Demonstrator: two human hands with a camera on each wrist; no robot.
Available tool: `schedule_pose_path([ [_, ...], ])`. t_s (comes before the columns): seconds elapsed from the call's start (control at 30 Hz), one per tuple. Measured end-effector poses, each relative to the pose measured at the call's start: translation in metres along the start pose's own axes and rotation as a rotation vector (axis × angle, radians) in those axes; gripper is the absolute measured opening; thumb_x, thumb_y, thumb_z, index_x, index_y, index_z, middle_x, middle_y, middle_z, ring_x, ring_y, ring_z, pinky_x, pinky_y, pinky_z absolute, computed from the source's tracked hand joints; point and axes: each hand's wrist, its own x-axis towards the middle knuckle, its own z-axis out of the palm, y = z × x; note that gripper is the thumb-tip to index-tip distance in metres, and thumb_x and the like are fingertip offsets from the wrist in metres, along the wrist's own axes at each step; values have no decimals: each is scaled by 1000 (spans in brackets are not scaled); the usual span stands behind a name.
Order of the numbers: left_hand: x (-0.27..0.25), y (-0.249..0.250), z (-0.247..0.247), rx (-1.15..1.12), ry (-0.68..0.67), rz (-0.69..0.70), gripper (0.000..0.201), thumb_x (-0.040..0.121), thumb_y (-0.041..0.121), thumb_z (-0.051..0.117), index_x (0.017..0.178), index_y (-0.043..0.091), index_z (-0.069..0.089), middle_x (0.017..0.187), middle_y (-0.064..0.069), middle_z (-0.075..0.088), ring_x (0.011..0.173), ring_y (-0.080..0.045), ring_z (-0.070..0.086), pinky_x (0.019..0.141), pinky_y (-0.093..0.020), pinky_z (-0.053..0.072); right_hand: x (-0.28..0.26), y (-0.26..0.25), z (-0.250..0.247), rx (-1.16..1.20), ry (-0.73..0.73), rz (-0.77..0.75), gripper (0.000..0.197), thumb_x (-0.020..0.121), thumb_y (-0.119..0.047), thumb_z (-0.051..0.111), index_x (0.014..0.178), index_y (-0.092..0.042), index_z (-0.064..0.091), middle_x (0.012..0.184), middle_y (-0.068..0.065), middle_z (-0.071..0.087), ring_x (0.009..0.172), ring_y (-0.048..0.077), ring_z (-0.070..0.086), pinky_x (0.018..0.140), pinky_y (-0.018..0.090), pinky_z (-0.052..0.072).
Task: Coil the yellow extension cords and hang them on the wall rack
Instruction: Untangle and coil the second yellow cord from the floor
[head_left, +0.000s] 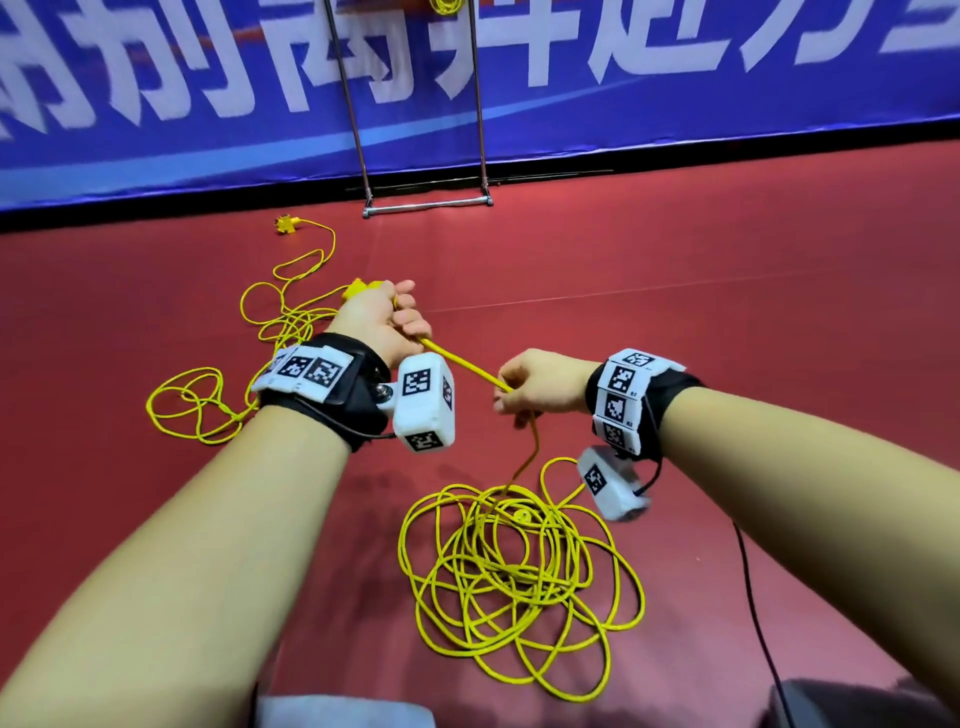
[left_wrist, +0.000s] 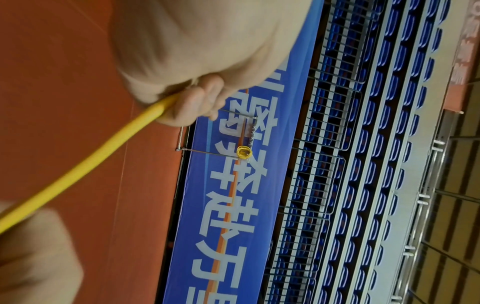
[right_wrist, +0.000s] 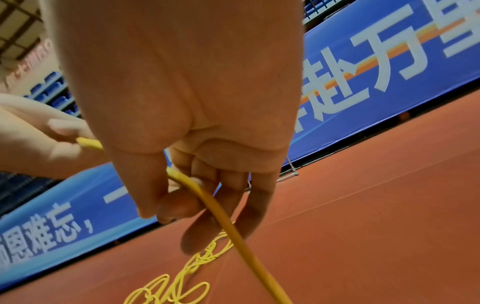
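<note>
- Left hand: clenched around the yellow cord, with the cord's yellow end block showing just beyond the knuckles.
- Right hand: thumb and fingers pinch the same cord. A short taut span runs between the two hands; below the right hand the cord drops to the floor.
- Step in hand, as judged: forming the first loop of this cord.
- Procedure: keep the left hand as the fixed anchor. Let the cord slide through the right-hand pinch, then carry each equal length across to the left palm. Draw upward from the loose pile rather than sideways, so crossed loops lift free and do not tighten into knots.
- The loose pile lies on the red floor, near the person and directly under the right hand.
- Second cord: spread in open loops on the floor to the left, its plug at the far end, close to the banner.
- Rack: a metal frame standing against the banner, far centre. One coiled cord already hangs on it.
- Count: three yellow cords visible (one in hand, one on the floor, one hung); one rack; two hands.
</note>
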Motion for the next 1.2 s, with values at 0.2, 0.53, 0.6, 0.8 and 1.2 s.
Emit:
schedule_pose_path([
  [0.2,-3,12,-13,-11,17,50,38,106,34,39,88,5,56,57,5,40,30,-5,28,32,-17,17,0,45,1,-298,71,66,16,89,-15,65,74,-19,60,72,3,68,67,15,63,70,29,49],
  [0.53,-12,19,1,133,-17,99,30,102,24,37,90,5,57,55,4,45,37,-7,29,35,-19,17,5,106,9,-443,77,218,18,90,-23,61,99,-13,72,93,3,75,93,19,67,80,28,48],
  [0.6,-11,21,4,119,-37,109,30,101,20,36,89,4,57,56,4,46,39,-7,29,36,-19,17,5,114,7,-441,58,231,18,90,-19,61,101,-13,73,94,3,76,94,18,68,82,27,50],
  [0.8,-2,24,12,81,-44,205,31,105,21,32,92,6,57,55,6,45,36,-6,27,35,-19,20,1,130,7,-535,-38,284,16,88,-19,62,98,-18,75,92,1,73,81,15,62,69,21,41],
  [1.2,5,23,19,316,-39,257,41,107,40,29,93,13,56,52,8,41,35,-5,21,34,-17,18,6,136,-9,-552,0,324,34,95,-10,56,129,-16,59,89,2,71,89,20,69,75,23,49],
])
